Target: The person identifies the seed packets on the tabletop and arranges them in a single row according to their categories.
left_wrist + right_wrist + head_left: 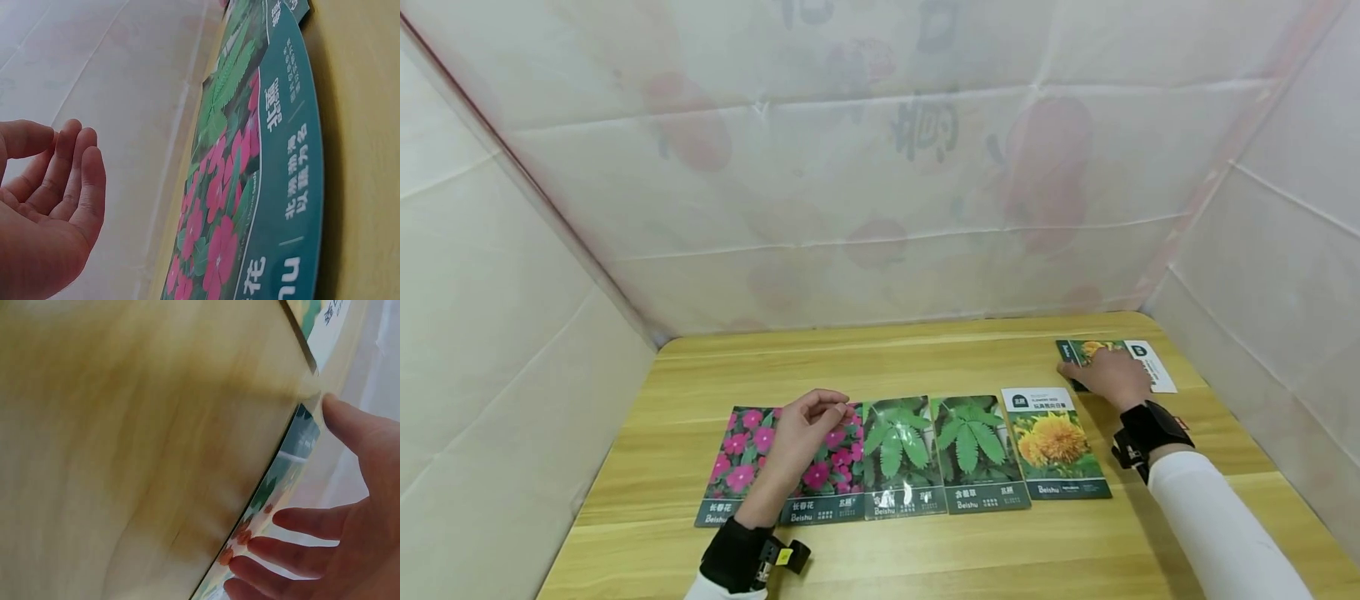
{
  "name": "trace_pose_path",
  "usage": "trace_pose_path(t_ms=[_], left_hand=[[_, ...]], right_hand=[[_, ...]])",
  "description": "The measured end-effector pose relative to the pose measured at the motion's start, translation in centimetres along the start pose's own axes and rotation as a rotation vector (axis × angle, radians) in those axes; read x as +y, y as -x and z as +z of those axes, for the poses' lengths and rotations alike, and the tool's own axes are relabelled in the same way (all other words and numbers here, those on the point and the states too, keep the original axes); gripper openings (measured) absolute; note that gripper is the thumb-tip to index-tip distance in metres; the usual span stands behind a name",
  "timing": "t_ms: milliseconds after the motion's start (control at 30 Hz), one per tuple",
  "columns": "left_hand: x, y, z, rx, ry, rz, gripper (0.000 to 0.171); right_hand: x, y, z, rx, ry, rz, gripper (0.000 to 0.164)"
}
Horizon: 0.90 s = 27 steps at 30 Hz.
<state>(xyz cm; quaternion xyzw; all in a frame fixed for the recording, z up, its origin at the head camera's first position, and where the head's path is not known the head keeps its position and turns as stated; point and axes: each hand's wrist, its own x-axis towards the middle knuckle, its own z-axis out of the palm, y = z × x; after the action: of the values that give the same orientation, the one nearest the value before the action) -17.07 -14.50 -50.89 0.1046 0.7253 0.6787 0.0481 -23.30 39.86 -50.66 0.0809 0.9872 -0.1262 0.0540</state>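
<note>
My right hand rests over a yellow-flower seed packet lying sideways at the far right. In the right wrist view its fingers spread over this packet, the thumb by one end. My left hand hovers above the pink-flower packets, thumb tip meeting the fingers and nothing seen between them. One pink-flower packet stands leftmost in the row; the other is partly hidden by the left hand. Beside them lie two green-leaf packets, then an upright yellow-flower packet.
All packets lie on a wooden table with rounded back corners. Pale fabric walls with faint red prints enclose it at the back and both sides. The right side wall is near the right hand.
</note>
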Motion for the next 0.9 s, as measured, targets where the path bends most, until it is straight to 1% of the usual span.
trace_pose_path(t_ms=[67, 133, 200, 367, 467, 500, 533, 600, 700, 733, 767, 833, 900], left_hand=[[0.0, 0.0, 0.1, 0.002, 0.001, -0.003, 0.043], [0.0, 0.0, 0.1, 0.002, 0.002, -0.004, 0.043], [0.0, -0.1, 0.1, -0.003, -0.001, 0.003, 0.043], [0.2, 0.0, 0.2, -0.022, -0.011, 0.021, 0.044], [0.7, 0.1, 0.3, -0.025, -0.02, 0.049, 0.042], [0.8, 0.1, 0.4, -0.022, -0.024, 0.051, 0.042], [1.2, 0.1, 0.5, -0.024, -0.018, 0.072, 0.04], [1.1, 0.0, 0.7, -0.023, -0.019, 0.075, 0.039], [0.8, -0.4, 1.0, -0.022, -0.01, 0.053, 0.039], [0.6, -0.6, 1.1, -0.025, -0.001, 0.05, 0.039], [0.0, -1.0, 1.1, -0.024, -0.001, 0.03, 0.04], [-0.2, -1.5, 1.4, -0.039, 0.013, 0.028, 0.041], [0.0, -2.1, 1.9, -0.063, 0.024, 0.03, 0.042]], right_hand=[[-1.3, 0.8, -1.0, -0.015, -0.009, -0.004, 0.067], [-2.4, 1.5, -1.9, -0.017, -0.008, 0.001, 0.064], [-3.1, 2.2, -2.6, -0.011, -0.039, -0.026, 0.06], [-3.9, 3.0, -3.3, 0.013, -0.08, -0.1, 0.053], [-4.0, 3.2, -3.5, 0.045, -0.049, -0.132, 0.045], [-4.1, 3.2, -3.6, 0.065, -0.038, -0.147, 0.041], [-4.1, 3.3, -3.6, 0.091, -0.018, -0.155, 0.038], [-4.4, 3.5, -3.6, 0.161, 0.037, -0.179, 0.035], [-4.7, 3.9, -3.7, 0.267, 0.124, -0.212, 0.035], [-4.9, 4.0, -3.7, 0.307, 0.15, -0.228, 0.035], [-5.0, 4.1, -3.7, 0.351, 0.182, -0.245, 0.033], [-5.1, 4.4, -3.7, 0.438, 0.23, -0.278, 0.028], [-5.3, 4.6, -3.7, 0.535, 0.256, -0.319, 0.022]])
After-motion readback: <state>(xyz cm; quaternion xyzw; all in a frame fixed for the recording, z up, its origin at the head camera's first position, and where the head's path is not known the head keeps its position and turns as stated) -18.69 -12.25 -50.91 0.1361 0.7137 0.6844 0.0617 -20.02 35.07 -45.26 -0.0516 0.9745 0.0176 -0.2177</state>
